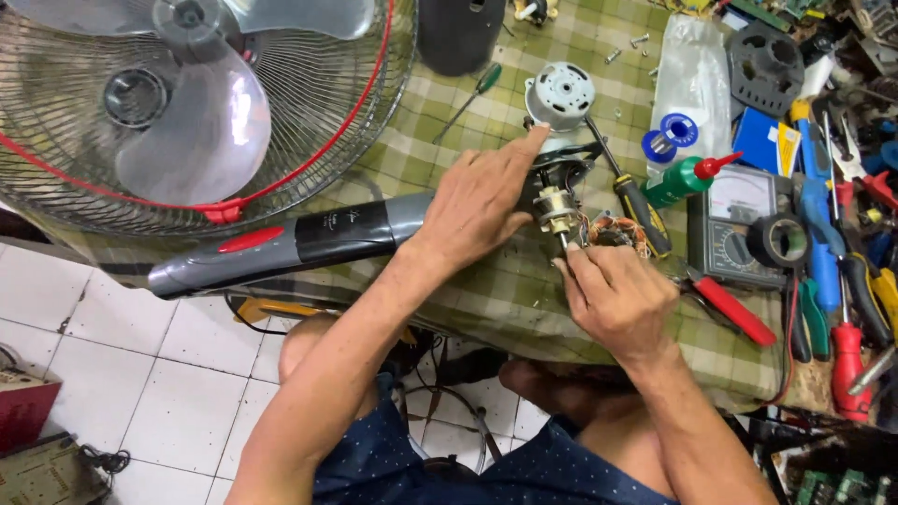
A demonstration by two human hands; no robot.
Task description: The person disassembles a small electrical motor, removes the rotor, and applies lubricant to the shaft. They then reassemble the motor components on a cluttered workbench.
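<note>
Two bare forearms and hands, no rings or watch; dark navy garment with small white dots below.

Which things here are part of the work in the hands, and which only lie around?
In hand: left hand on the fan motor assembly; right hand at its small brass part.

Lying about: fan guard, green screwdriver, glue bottle, multimeter, black tape roll.
</note>
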